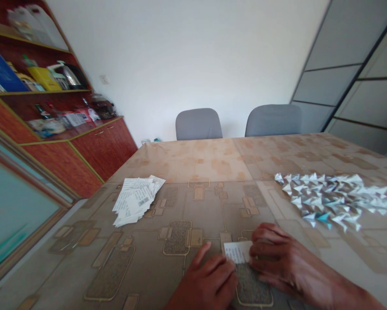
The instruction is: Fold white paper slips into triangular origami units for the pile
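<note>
A small white paper slip (236,252) with printed lines lies low over the table, between my two hands. Its right end is pinched by the curled fingers of my right hand (282,258), which hide that part. My left hand (209,277) meets the lower left edge of the slip with bent fingers, while one finger points up and away from it. Left of the hands is a loose pile of printed paper slips (137,200). Several rows of small folded paper pieces (332,198), mostly white with a bluish one in front, stand to the right.
A patterned brown cloth covers the table (209,161). Two grey chairs, a nearer-left chair (198,124) and a right chair (273,120), stand at its far side before a white wall. A reddish wooden cabinet (106,146) with loaded shelves is at the left.
</note>
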`<state>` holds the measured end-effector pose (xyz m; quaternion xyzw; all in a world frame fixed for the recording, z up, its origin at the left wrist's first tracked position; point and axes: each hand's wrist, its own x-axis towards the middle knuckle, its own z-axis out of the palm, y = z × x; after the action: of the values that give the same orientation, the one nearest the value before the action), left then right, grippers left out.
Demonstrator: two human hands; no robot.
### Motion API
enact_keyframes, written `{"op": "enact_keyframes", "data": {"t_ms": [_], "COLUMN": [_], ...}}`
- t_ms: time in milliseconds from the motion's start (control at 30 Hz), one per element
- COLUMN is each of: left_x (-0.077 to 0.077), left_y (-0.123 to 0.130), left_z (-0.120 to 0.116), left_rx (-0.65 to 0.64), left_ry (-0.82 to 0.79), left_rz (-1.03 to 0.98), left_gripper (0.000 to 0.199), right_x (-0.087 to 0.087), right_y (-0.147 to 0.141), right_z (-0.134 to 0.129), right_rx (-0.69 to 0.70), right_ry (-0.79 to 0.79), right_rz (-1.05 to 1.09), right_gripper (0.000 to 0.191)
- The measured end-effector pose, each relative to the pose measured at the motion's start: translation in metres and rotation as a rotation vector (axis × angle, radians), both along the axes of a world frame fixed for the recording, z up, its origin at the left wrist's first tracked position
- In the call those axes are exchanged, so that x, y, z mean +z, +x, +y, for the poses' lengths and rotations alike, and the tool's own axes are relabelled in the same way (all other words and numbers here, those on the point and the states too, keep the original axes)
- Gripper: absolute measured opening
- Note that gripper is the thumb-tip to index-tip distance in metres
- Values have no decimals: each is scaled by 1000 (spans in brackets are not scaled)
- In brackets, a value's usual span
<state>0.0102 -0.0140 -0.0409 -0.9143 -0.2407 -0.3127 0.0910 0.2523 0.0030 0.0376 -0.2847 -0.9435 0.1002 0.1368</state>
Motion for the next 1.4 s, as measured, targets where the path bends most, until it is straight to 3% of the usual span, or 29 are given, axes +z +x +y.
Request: {"op": "enact_keyframes", "data": {"t_ms": [200, 433, 533, 600, 800, 933, 1067, 1233, 1400], "left_x": [8, 8, 8, 7, 8, 11, 15, 33, 56], "left_y": [-6, -5, -5, -5, -7, -8, -9, -9, -2], "left_z": [2, 5, 7, 8, 9, 9, 9, 12, 15], "left_rx": [0, 5, -5, -18, -32, -29, -23, 3, 116], "left_ry": [-17, 12, 13, 22, 22, 26, -62, -173, -243], "left_rz": [-17, -83, -100, -102, -37, -50, 16, -41, -22], "left_gripper": [9, 14, 12, 10, 16, 17, 13, 22, 20], "right_x": [3, 0, -7, -13, -32, -38, -40, -36, -27], "right_y": [9, 20, 27, 28, 9, 0, -3, -7, -16], "right_z": [3, 7, 11, 12, 4, 2, 2, -1, -9], "right_rx": [-4, -3, -88, -199, -388, -430, -421, -380, -367], "right_ry": [-136, -151, -131, -115, -101, -124, -150, -120, 91], "right_rz": [-14, 30, 80, 131, 170, 131, 145, 211, 227], "right_gripper": [25, 22, 21, 9, 27, 27, 13, 12, 13]}}
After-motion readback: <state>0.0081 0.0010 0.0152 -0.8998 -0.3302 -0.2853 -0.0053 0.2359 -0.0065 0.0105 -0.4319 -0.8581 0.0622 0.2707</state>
